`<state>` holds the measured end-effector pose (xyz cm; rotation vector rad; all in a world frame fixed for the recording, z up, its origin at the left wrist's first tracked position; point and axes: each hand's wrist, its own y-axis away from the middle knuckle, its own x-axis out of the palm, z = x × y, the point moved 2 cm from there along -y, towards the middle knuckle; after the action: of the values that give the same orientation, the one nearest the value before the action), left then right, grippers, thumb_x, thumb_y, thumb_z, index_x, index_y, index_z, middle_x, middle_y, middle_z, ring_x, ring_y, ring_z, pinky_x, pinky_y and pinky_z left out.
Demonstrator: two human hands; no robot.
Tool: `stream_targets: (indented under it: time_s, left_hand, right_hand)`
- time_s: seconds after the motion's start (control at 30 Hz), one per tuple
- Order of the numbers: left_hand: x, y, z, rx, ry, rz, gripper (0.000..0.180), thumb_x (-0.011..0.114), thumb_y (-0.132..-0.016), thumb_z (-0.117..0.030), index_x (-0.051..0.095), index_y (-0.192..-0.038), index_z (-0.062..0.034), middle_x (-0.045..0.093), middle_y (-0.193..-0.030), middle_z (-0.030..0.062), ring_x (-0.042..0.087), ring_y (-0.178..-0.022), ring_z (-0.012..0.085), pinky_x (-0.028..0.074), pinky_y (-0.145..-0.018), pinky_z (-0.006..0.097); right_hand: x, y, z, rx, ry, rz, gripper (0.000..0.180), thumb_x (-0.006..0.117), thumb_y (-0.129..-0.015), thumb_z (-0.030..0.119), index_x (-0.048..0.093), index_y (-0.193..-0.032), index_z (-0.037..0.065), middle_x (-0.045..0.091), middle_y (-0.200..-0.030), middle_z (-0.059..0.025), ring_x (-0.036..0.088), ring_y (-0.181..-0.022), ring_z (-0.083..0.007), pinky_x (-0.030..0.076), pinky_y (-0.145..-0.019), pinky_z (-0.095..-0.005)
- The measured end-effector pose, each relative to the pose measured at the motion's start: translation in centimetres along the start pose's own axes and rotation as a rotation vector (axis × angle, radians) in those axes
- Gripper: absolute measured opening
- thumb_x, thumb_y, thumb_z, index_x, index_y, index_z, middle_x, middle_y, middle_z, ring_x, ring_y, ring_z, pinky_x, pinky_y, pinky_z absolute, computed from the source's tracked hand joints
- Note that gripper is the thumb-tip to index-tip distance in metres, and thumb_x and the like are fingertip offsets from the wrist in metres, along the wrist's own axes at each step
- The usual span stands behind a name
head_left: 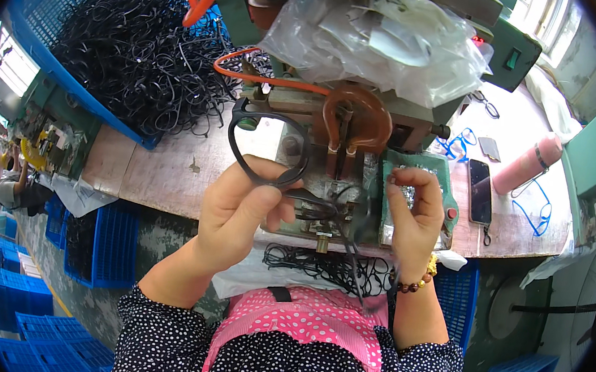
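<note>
My left hand [246,209] grips a black eyeglass frame [267,146] by its lower rim and holds it up against the front of a small bench machine [346,140] with a brown copper loop. My right hand [413,216] is pinched shut over a green tray [416,171] of tiny shiny metal parts at the machine's right side; what sits between the fingertips is too small to tell. A few black frames [319,264] lie on white cloth at the bench edge, just above my pink dotted apron.
A blue crate [46,29] heaped with black frames [138,46] stands at the back left. A crumpled clear plastic bag [379,38] covers the machine top, with orange hoses [266,77] beside it. A dark phone [480,191], a pink bottle [529,163] and blue frames [535,211] lie on the right.
</note>
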<state>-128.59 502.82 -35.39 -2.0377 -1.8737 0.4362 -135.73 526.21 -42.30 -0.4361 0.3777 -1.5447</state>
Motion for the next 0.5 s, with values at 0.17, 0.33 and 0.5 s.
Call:
stream_targets:
  time_s: [0.17, 0.33, 0.5]
  left_hand:
    - [-1.6, -1.2, 0.3, 0.099, -0.013, -0.376, 0.019, 0.057, -0.103, -0.012, 0.057, -0.116, 0.0017, 0.069, -0.1, 0.0092, 0.066, -0.082, 0.0121, 0.048, -0.062, 0.022]
    - [-2.4, -2.7, 0.6, 0.211, 0.045, -0.312, 0.018, 0.06, -0.103, -0.015, 0.059, -0.113, 0.0006, 0.07, -0.103, 0.0095, 0.068, -0.084, 0.0143, 0.049, -0.064, 0.024]
    - [-1.5, -1.6, 0.9, 0.191, -0.024, -0.322, 0.015, 0.054, -0.104, -0.009, 0.058, -0.114, 0.0022, 0.069, -0.103, 0.0113, 0.066, -0.082, 0.0148, 0.05, -0.067, 0.025]
  right_hand:
    - [3.4, 0.1, 1.1, 0.097, -0.133, 0.118, 0.035, 0.065, -0.088, -0.008, 0.055, -0.12, -0.001, 0.062, -0.104, -0.0052, 0.06, -0.098, -0.0122, 0.046, -0.092, -0.027]
    - [5.2, 0.3, 1.3, 0.169, -0.228, 0.17, 0.046, 0.065, -0.088, -0.009, 0.046, -0.129, -0.001, 0.062, -0.105, -0.0066, 0.059, -0.1, -0.0129, 0.046, -0.093, -0.0268]
    - [5.8, 0.1, 1.3, 0.197, -0.335, 0.134, 0.053, 0.065, -0.087, -0.009, 0.042, -0.134, -0.004, 0.063, -0.102, -0.0078, 0.061, -0.099, -0.0136, 0.046, -0.094, -0.0266]
